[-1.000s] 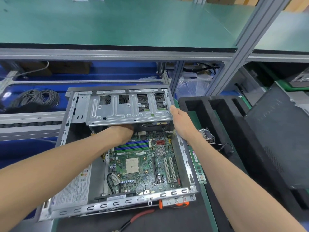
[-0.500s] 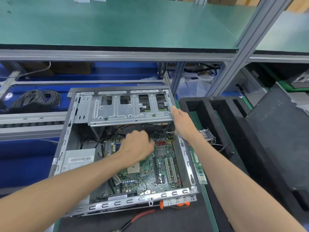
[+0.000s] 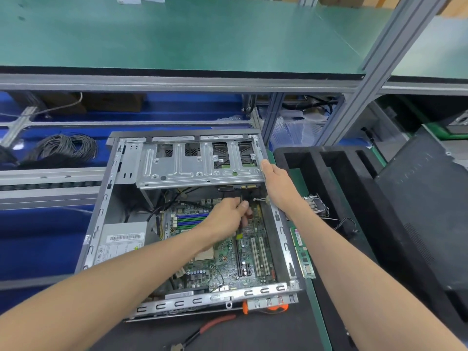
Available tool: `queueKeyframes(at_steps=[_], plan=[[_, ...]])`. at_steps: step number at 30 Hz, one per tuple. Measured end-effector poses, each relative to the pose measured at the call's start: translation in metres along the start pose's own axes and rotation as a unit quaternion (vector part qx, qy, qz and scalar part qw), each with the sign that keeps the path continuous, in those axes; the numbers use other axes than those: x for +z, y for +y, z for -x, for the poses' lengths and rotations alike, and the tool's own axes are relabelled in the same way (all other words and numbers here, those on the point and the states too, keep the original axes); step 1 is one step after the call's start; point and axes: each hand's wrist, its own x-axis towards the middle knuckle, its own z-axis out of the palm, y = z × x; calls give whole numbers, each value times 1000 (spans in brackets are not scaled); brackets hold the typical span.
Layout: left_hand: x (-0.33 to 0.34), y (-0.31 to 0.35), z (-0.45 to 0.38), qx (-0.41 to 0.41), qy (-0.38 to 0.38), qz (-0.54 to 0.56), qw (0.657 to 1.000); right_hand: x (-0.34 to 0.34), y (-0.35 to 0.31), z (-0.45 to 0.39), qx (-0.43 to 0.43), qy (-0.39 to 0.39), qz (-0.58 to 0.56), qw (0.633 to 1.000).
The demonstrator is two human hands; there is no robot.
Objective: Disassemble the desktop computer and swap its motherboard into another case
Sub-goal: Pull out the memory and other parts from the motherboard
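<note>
Lying at the bottom centre of the frame on the dark surface (image 3: 266, 333), red-handled pliers (image 3: 202, 330) sit just in front of the open computer case (image 3: 101, 211). The motherboard (image 3: 228, 262) is seated flat in the case floor, centre frame. The left hand (image 3: 228, 219) reaches in from lower left, its fingers (image 3: 244, 206) curled and pinching a small connector (image 3: 249, 216) above the board near the heatsink; what exactly the connector is cannot be told. The right hand (image 3: 276, 183) rests on the right edge of the raised drive cage (image 3: 197, 165), fingers straight and together. A memory module (image 3: 302, 252) lies beside the case on the right. Coiled cables (image 3: 63, 148) lie at upper left.
</note>
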Motion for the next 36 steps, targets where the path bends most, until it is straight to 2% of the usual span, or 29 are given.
queueKeyframes(at_steps=[2, 5, 9, 12, 18, 20, 26, 28, 33, 36], plan=[[-15, -4, 1, 10, -50, -186, 981, 0, 0, 0, -1, 0, 2, 1000], [-40, -7, 4, -7, -111, -384, 917, 1, 0, 0, 2, -1, 6, 1000], [-62, -1, 4, -29, -130, -497, 857, 1, -1, 1, 2, 1, 7, 1000], [-70, 9, 3, -14, -101, -538, 837, 0, -2, 1, 0, 1, 8, 1000], [-88, -2, 10, -67, -66, -604, 792, 0, -2, 1, 1, -2, 15, 1000], [-100, -9, 7, -87, -88, -580, 805, 0, -2, 1, 0, -2, 19, 1000], [-123, -26, 3, -42, -110, -388, 914, 1, -2, 1, 2, 1, 14, 1000], [-125, -27, 4, -33, -119, -326, 937, 0, -2, 1, 3, 1, 12, 1000], [-127, -25, 5, 13, -125, -411, 903, 1, -1, 0, 1, -1, 14, 1000], [-130, -26, 7, 15, -133, -418, 899, 1, -1, 0, 0, 0, 16, 1000]])
